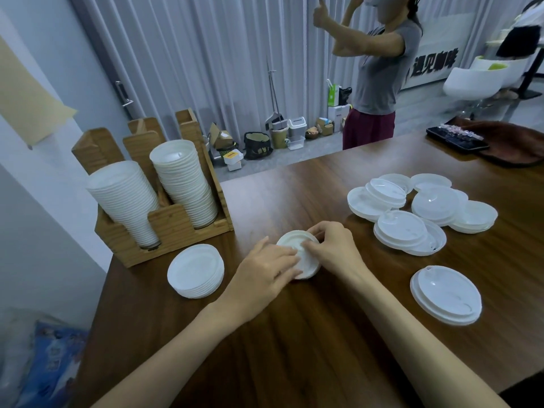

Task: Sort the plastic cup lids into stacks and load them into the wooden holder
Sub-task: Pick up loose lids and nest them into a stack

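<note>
**Squaring up a short lid stack at mid-bench**

Head view: both hands meet over a short lid stack that sits on the dark wooden bench, just above the centre of the frame. The left hand comes in from 7 o'clock and lays its fingers, fairly straight and a little blurred, across the top of the stack without curling round it. The right hand comes in from 5 o'clock, and its thumb and curled fingers pinch the stack's far rim.

At 9 o'clock of the hands, just beside the left wrist, a thicker white lid stack rests flat on the bench. At 10 o'clock stands the wooden holder near the bench's left edge. Two of its slots are loaded, each with a tall leaning column of lids: the nearer column on the left, the farther column on the right.

At 2 o'clock, well apart from the hands, a loose pile of clear lids lies overlapping and unsorted. At 4 o'clock a low stack of wide clear lids lies alone.

Beyond the bench, at 1 o'clock, a person in a grey top stands with both arms raised.
</note>
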